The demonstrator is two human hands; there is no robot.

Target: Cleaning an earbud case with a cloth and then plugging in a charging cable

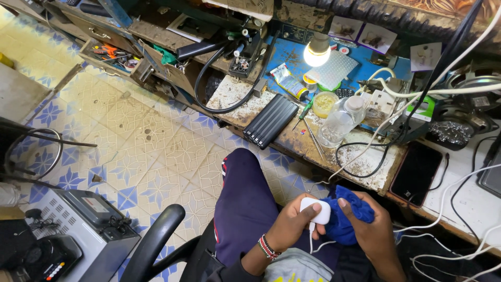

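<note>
Cluttered workbench (292, 137) blocks ahead; tiled floor (151, 151) leftward lies open.

A lit bulb (317, 54) glows over the workbench (360, 162), a clear plastic bottle (340, 120) just right below it, black slatted case (271, 121) to its lower left.

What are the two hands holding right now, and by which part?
Left hand grips the small white device around its body; right hand holds a bunched blue cloth against it.
</note>
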